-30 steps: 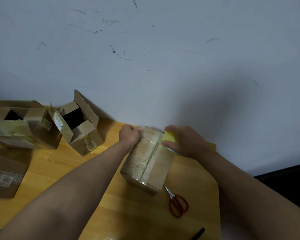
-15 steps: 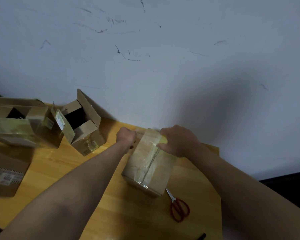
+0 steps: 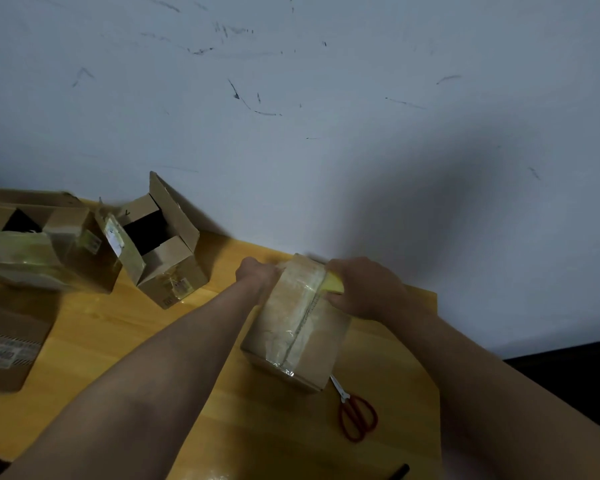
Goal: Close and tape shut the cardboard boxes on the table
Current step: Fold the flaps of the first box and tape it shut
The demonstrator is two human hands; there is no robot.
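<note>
A closed cardboard box [image 3: 293, 336] with clear tape along its top seam stands in the middle of the wooden table [image 3: 94, 327]. My left hand [image 3: 255, 273] grips the box's far left corner with curled fingers. My right hand [image 3: 364, 289] holds a yellow tape roll [image 3: 333, 284] against the far right part of the box top; most of the roll is hidden under the hand. An open cardboard box [image 3: 163, 244] with raised flaps sits at the back left. A larger open box [image 3: 42, 244] lies beside it at the left edge.
Red-handled scissors [image 3: 355, 412] lie on the table just right of the taped box's near corner. A flat brown box with a label [image 3: 7, 346] sits at the left edge. A dark pen-like object [image 3: 399, 472] lies at the bottom. A scuffed wall stands behind the table.
My right hand has slid the tape roll leftward onto the box top, covering most of the roll. My left hand stays at the far left corner. The view shifted slightly.
</note>
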